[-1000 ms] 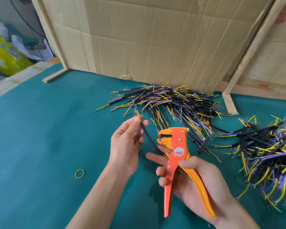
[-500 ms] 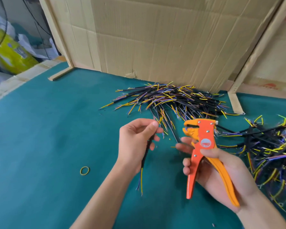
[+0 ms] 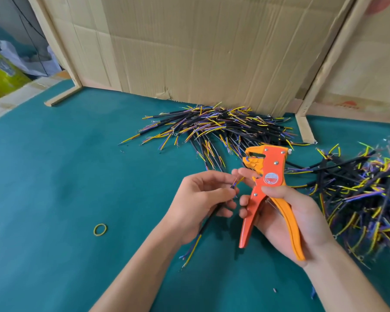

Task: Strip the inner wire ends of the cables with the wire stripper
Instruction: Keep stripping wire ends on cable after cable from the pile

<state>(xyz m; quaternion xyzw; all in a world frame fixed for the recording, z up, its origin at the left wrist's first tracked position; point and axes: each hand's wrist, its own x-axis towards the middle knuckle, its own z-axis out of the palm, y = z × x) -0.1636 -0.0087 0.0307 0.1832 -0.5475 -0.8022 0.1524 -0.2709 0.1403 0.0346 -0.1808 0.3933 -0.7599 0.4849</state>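
My left hand (image 3: 198, 199) grips a short black cable (image 3: 208, 222) over the green table. Its upper end with yellow and purple inner wires sticks out at my fingertips, and its lower end hangs below my palm. My right hand (image 3: 286, 215) holds the orange wire stripper (image 3: 268, 185) by its handles, jaws up and pointing left. The right index finger touches the upper wire ends, just below the stripper's jaws. The cable is not between the jaws.
One pile of black cables (image 3: 223, 129) with yellow and purple ends lies behind my hands, a second pile (image 3: 365, 194) at the right. A yellow rubber band (image 3: 100, 229) lies on the green mat (image 3: 54, 176) at the left. Cardboard panels (image 3: 200, 46) with wooden frames wall the back.
My left hand has turned the cable upright and brought its upper end to my right hand. The stripper moved a little right, and my right index finger now touches the wire ends.
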